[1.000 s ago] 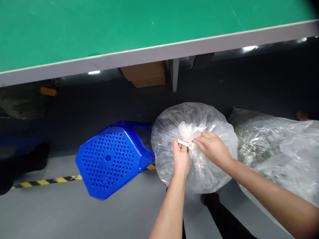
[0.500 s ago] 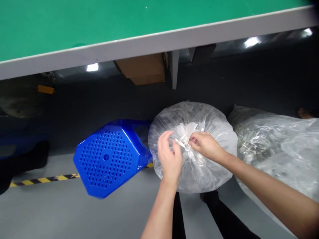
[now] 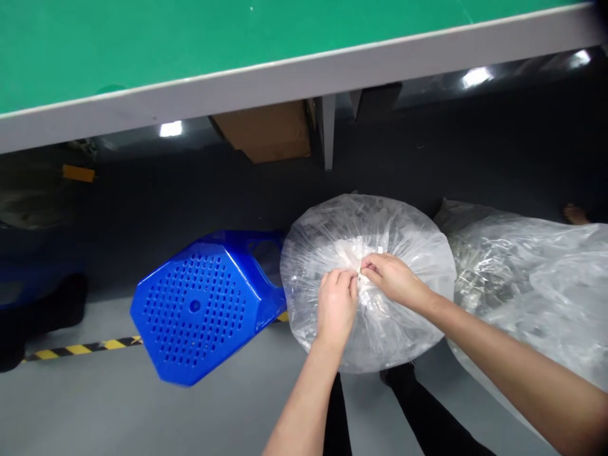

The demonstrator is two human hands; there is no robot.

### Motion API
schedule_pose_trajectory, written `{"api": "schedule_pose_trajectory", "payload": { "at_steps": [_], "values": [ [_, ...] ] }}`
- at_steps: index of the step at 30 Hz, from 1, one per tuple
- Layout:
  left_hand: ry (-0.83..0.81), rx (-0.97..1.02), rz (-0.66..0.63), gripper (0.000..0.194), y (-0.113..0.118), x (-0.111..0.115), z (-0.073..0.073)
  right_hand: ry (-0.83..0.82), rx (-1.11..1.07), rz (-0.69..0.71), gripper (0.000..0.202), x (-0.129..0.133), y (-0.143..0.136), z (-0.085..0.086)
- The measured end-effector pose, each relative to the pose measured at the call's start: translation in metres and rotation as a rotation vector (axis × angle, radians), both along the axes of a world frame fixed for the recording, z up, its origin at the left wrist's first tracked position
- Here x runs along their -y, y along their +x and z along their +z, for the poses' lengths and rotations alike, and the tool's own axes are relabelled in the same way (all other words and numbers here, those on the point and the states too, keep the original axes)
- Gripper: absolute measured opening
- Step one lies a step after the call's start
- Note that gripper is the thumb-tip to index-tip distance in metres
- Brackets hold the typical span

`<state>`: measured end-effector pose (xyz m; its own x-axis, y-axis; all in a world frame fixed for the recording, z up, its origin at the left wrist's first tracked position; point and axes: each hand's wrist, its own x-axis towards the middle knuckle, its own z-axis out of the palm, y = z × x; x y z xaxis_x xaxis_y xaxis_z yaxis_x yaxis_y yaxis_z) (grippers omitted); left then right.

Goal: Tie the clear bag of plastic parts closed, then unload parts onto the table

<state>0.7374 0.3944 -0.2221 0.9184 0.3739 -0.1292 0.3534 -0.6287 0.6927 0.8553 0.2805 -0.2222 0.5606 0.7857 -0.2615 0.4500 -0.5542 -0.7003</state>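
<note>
A big clear plastic bag (image 3: 313,240), round and full, stands on the floor in front of me, its top gathered into a crumpled whitish neck (image 3: 349,249). My left hand (image 3: 336,307) is closed, its fingertips pinching at the left side of that neck. From the right, my right hand (image 3: 392,275) pinches the same spot with thumb and forefinger, and the fingertips of both hands nearly meet. Something thin and pale shows between them; whether it is a tie or a fold of the bag I cannot tell.
A blue plastic stool (image 3: 194,329) with a perforated seat stands left of the bag. Another filled clear bag (image 3: 536,278) lies at right. Ahead runs a green-topped table (image 3: 190,44), with a cardboard box (image 3: 270,133) and a table leg (image 3: 327,133) beneath. Striped tape (image 3: 78,349) marks the floor.
My left hand was apart from the neck with its fingers spread; it has moved right and closed on it. My right hand keeps its pinch. The view has shifted slightly.
</note>
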Motion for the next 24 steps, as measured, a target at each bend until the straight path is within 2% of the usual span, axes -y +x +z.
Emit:
{"api": "schedule_pose_trajectory", "payload": {
  "at_steps": [5,9,14,16,21,24],
  "values": [
    [0.046,-0.058,-0.035,0.013,0.003,0.008,-0.004,-0.020,-0.045,-0.045,0.023,0.005,-0.002,-0.003],
    [0.097,-0.102,0.003,0.011,0.005,0.015,-0.009,-0.035,-0.100,-0.100,0.021,0.007,-0.005,-0.006],
    [0.129,-0.067,0.029,0.013,0.011,0.018,-0.012,-0.079,-0.108,-0.138,0.017,0.011,-0.002,-0.003],
    [0.126,-0.060,0.012,0.014,0.012,0.018,-0.013,-0.105,-0.067,-0.114,0.014,0.014,-0.001,-0.002],
    [0.127,-0.084,-0.025,0.014,0.006,0.016,-0.017,-0.124,-0.068,0.084,0.014,0.016,-0.004,-0.010],
    [0.100,-0.065,-0.013,0.016,0.003,0.012,-0.017,-0.111,-0.121,0.094,0.014,0.012,-0.005,-0.016]
  ]
}}
